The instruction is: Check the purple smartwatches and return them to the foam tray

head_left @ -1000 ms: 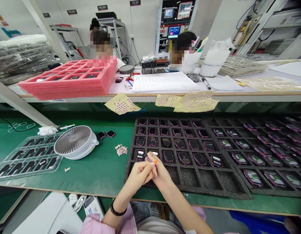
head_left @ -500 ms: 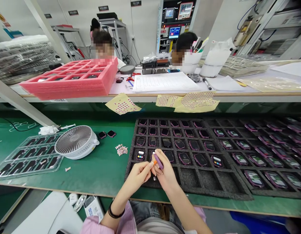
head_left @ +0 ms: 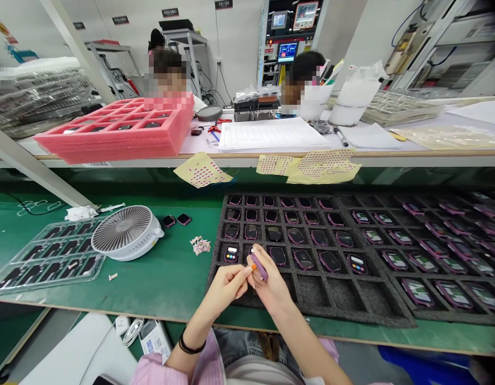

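Observation:
My right hand [head_left: 269,278] grips a purple watch case [head_left: 260,267], held on edge above the front left part of a dark foam tray [head_left: 311,315]. Against the case's left side, my left hand [head_left: 230,283] pinches a small orange piece [head_left: 254,266]. The two hands nearly meet. Purple-framed watches fill several rows of the tray; one lit watch [head_left: 231,254] lies just behind my left hand, another lit watch [head_left: 357,264] further right.
A round white fan [head_left: 129,232] stands left, beside a clear plastic tray [head_left: 42,286] of black parts. Small strips [head_left: 200,245] and two watches [head_left: 184,220] lie on the green table. A pink foam tray [head_left: 119,147] rests on the shelf, with people behind it.
The purple case has tilted a little and shifted slightly left in my right hand. A small light piece seen hanging below the hands no longer shows.

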`<state>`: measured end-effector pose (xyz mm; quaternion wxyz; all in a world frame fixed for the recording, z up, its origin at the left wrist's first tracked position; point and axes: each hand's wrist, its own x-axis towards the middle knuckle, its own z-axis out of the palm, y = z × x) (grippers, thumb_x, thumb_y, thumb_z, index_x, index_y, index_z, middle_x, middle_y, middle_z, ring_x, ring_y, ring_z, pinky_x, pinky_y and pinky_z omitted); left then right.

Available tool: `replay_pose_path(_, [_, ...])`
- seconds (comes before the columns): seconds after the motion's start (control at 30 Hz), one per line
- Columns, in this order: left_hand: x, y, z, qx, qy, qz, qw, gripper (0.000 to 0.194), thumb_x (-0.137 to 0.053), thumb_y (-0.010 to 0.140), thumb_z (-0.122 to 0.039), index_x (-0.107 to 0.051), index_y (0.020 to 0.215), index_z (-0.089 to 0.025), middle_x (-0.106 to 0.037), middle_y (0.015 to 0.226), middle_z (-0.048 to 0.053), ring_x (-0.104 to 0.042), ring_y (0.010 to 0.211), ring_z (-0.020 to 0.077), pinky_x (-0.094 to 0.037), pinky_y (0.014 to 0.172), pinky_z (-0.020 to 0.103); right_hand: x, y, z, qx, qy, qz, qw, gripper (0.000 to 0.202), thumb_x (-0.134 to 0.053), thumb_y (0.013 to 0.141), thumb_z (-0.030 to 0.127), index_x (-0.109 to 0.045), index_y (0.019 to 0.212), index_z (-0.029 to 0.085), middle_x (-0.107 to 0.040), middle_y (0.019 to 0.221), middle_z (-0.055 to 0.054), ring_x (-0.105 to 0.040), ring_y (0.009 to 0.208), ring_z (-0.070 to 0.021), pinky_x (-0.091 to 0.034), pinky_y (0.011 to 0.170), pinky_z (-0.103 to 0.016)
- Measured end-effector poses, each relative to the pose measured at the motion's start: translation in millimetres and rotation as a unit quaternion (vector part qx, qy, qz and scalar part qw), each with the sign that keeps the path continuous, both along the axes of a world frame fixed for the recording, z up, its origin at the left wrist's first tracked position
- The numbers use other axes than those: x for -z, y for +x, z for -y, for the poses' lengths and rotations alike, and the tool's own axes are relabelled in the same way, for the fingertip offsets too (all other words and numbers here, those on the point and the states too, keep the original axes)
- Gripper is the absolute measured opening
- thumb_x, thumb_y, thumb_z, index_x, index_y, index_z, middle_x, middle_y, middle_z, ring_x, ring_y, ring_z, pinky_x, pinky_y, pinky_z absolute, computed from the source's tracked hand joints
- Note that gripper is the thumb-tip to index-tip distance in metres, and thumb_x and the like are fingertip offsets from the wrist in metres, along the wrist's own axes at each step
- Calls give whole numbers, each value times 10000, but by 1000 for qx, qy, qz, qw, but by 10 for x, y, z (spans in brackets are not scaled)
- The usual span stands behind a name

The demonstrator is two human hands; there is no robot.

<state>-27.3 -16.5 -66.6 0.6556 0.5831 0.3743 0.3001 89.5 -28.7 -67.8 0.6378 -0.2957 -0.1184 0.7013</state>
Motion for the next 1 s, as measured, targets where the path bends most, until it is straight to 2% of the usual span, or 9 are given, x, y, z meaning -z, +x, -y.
replay_pose_path(0.23, [13,2,26,-21,-14,2,1000,540,-523,781,-656,-560,616,-143,-361,371,-80,-233,328,32,-149,355,194,24,-41,-12,13,-25,-8,1000,399,-837,574,352,-539,787,193,-445,459,120,-208,327,3,-182,323,-128])
replay_pose_path(0.47, [36,73,48,-22,-41,15,999,543,-534,763,-668,-546,612,-147,-344,351,-94,-206,301,25,-137,340,193,112,-55,4,13,-21,-42,999,321,-794,646,323,-511,709,184,-443,456,115,-197,327,-5,-208,327,-141])
replay_pose_path(0.57, [52,75,42,-25,-44,16,999,553,-534,754,-680,-542,607,-148,-351,345,-93,-207,293,24,-138,334,191,130,-57,-1,-1,-29,-57,998,342,-791,640,311,-472,654,189,-425,442,115,-189,320,-9,-209,322,-148])
replay_pose_path(0.67, [48,56,23,-26,-49,-1,998,557,-532,753,-681,-535,594,-148,-354,342,-90,-205,291,24,-136,331,190,137,-79,2,12,-39,-54,998,373,-768,665,337,-426,616,198,-357,415,121,-181,326,-19,-209,328,-152])
replay_pose_path(0.77, [32,50,4,-64,-44,-4,997,556,-538,744,-688,-489,573,-160,-341,354,-94,-229,307,26,-175,342,183,139,-121,32,46,-36,11,998,276,-733,699,356,-499,708,210,-354,443,117,-216,345,-34,-188,337,-152])
replay_pose_path(0.9, [30,66,6,-117,-1,15,993,497,-625,707,-638,-470,648,-170,-475,522,-60,-436,434,61,-366,444,192,156,-187,106,52,-9,155,986,239,-687,735,400,-585,875,235,-520,647,60,-386,447,-62,-284,381,-166])
replay_pose_path(0.93, [34,57,6,-123,4,12,992,478,-625,717,-623,-477,673,-170,-477,544,-59,-439,443,62,-370,449,192,165,-198,122,45,3,188,981,245,-676,748,416,-590,892,238,-540,697,49,-413,480,-69,-322,406,-172])
replay_pose_path(1.0, [39,-6,-7,-139,-7,5,990,454,-602,741,-612,-472,703,-178,-402,509,-86,-343,394,45,-292,395,180,189,-201,138,37,25,244,969,255,-646,781,444,-586,927,243,-559,780,30,-459,550,-86,-382,463,-185])
